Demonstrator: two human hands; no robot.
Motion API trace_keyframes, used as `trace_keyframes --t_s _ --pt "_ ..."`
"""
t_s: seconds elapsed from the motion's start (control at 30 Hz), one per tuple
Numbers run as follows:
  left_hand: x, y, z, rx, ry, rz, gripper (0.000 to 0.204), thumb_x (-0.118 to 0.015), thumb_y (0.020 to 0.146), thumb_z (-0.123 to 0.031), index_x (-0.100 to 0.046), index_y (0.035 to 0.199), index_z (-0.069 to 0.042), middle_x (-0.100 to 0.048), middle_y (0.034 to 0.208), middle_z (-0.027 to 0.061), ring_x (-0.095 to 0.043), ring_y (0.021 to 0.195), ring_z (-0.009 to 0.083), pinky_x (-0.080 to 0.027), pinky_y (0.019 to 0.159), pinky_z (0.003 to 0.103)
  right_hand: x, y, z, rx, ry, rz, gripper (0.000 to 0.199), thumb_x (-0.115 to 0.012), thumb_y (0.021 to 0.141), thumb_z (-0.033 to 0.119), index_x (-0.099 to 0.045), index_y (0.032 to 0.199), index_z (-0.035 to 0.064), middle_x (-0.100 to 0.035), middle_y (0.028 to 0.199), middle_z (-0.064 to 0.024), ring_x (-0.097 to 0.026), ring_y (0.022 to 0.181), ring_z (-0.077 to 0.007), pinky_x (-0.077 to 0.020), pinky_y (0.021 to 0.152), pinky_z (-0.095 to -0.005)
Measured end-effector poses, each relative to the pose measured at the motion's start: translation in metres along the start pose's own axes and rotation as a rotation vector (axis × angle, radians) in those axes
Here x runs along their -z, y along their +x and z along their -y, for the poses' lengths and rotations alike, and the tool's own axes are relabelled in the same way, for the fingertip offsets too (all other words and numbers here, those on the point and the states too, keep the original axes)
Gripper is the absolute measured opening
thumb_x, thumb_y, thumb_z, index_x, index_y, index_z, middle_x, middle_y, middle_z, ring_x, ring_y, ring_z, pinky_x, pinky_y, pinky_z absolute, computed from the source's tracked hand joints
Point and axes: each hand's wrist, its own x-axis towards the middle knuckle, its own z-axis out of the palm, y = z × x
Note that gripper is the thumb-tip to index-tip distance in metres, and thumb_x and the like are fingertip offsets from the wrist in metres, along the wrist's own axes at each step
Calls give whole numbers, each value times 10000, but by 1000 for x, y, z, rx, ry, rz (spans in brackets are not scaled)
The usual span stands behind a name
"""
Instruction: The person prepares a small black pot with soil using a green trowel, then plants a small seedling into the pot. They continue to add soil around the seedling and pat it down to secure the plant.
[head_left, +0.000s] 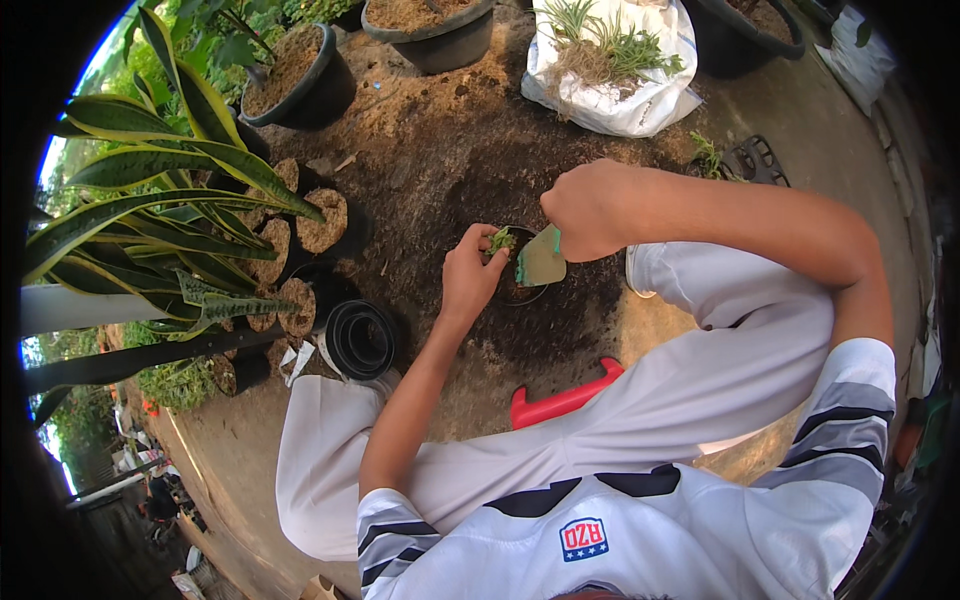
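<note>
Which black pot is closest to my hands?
The small pot between your left hand and right hand, beneath the green-edged tool; the nested pots stand apart to its left, the large pots toward the picture's top.

Sprig [501, 241] lt grn; scoop [544, 262] grey-tan w/ grn edge; nested pots [361, 340] blk; soil [572, 325] dk brn; snake-plant lvs [236, 156] dk grn w/ yel margins; sleeves [846, 402] wht w/ blk/gry stripes.
</note>
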Motion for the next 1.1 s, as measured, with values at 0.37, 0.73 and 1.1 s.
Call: trace_keyframes --t_s 0.37,0.73,1.1 --pt "-7 -15 -10 31 -2 57 502 -714 940 -157 -484 1386 -129 -695 1174 194 -714 1000 365 -557 831 477 27 -28 -66 -89 -82 -79 260 -684 905 275 -786 1081 114 -758 917 -165 -726 906 -358 -553 793 -467" --pt "-21 -23 -16 -245 185 -10 482 -665 830 33 -574 1298 -43 -635 1068 155 -640 995 362 -532 874 482 -46 105 -189 -111 44 -242 311 -660 944 288 -725 1192 111 -752 997 -143 -711 957 -335 -536 837 -465" --pt "-32 -40 -31 -225 489 -36 461 -726 724 12 -643 1158 -120 -604 1014 59 -652 942 257 -534 724 399 -179 259 -146 -140 424 -313 329 -672 939 252 -739 1253 180 -750 1039 -179 -708 1004 -349 -545 876 -482"
